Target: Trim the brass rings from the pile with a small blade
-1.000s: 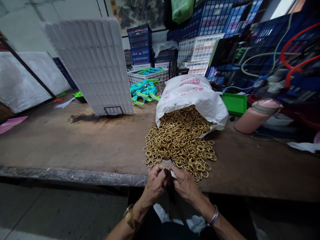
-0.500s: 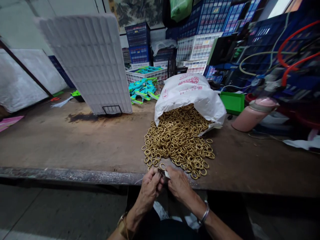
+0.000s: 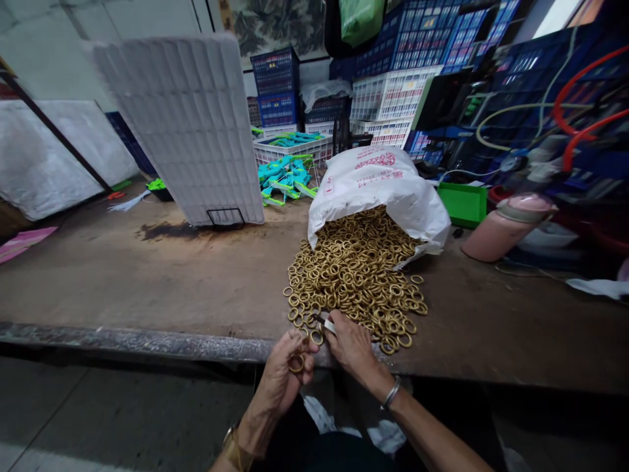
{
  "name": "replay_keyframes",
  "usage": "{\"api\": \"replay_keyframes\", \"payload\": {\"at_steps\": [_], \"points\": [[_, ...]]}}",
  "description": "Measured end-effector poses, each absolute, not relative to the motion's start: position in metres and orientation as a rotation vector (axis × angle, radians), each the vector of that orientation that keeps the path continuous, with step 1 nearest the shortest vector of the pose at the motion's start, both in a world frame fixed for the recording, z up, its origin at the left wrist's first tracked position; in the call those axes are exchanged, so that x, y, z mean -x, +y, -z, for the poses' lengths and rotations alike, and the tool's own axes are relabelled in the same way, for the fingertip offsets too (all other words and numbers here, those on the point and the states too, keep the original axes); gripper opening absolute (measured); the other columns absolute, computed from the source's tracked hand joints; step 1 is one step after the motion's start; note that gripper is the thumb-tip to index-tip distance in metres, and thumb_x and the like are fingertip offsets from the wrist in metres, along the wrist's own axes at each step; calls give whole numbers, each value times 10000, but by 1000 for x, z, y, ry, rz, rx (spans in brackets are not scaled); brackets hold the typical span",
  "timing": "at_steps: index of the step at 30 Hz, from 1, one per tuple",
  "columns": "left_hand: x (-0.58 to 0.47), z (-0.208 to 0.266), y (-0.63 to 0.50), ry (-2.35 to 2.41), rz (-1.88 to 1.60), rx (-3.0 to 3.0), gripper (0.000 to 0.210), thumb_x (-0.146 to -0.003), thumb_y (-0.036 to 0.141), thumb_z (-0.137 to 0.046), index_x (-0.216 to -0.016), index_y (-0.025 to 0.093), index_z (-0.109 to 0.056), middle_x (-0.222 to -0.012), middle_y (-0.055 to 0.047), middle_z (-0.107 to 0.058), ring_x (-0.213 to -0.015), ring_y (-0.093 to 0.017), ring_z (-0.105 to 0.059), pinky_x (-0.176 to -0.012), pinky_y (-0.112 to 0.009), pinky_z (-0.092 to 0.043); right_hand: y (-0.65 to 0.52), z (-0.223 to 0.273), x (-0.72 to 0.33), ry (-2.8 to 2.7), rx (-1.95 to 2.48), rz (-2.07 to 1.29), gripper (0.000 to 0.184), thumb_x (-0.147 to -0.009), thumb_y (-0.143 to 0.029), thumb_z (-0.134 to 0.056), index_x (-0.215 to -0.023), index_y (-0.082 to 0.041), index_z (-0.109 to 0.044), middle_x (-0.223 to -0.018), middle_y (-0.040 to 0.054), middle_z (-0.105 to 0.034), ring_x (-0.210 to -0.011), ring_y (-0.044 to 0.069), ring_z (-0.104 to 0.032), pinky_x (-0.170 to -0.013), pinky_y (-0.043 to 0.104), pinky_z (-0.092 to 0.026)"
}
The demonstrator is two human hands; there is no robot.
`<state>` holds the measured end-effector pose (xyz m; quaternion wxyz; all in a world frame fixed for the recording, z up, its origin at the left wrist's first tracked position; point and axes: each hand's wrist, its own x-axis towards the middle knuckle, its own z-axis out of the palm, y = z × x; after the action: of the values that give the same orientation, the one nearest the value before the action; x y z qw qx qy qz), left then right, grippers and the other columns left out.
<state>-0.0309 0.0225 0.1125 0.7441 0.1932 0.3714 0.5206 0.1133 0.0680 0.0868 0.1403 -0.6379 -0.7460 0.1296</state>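
Observation:
My left hand (image 3: 285, 370) is closed on a brass-coloured ring (image 3: 296, 363), pinched in the fingers at the table's front edge. A second ring (image 3: 316, 337) lies just beyond those fingertips. In my right hand (image 3: 354, 344) is a small tool (image 3: 328, 324) with a white handle and a short dark tip; its exact kind cannot be made out. The tip points left, over the near side of a heap of similar rings (image 3: 354, 275). That heap spills out of a white woven sack (image 3: 373, 174) with red print, which lies on its side.
A tall ribbed white panel (image 3: 191, 131) stands left on the wooden table (image 3: 98, 275). Turquoise and green pieces (image 3: 285, 177) lie behind, near stacked crates (image 3: 388, 98). To the right are a green tray (image 3: 462, 203), a pink bottle (image 3: 506, 226) and red hoses (image 3: 565, 111).
My hands have moved apart. The left has drawn slightly left and down, showing the ring in it; the right has moved with its tool toward the heap. The view has shifted slightly.

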Motion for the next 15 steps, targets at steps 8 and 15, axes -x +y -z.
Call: {"api": "replay_keyframes", "payload": {"at_steps": [8, 15], "points": [[35, -105, 29, 729, -1107, -236, 187, -669, 265, -656, -754, 123, -569, -713, -23, -592, -570, -86, -529, -427, -153, -350, 71, -82, -113, -2156, 1876, -373, 178, -786, -160, -403, -898, -188, -537, -849, 57, -622, -746, 165, -566, -593, 248, -296], [27, -100, 32, 848, -1175, -444, 223, -653, 291, -690, -762, 147, -561, -682, 3, -578, -541, -79, -515, -391, -142, -343, 69, -96, -119, -1773, 1555, -1029, 83, -718, -204, -420, -665, -188, -482, -604, -31, -515, -558, 100, -440, -529, 205, -317]]}}
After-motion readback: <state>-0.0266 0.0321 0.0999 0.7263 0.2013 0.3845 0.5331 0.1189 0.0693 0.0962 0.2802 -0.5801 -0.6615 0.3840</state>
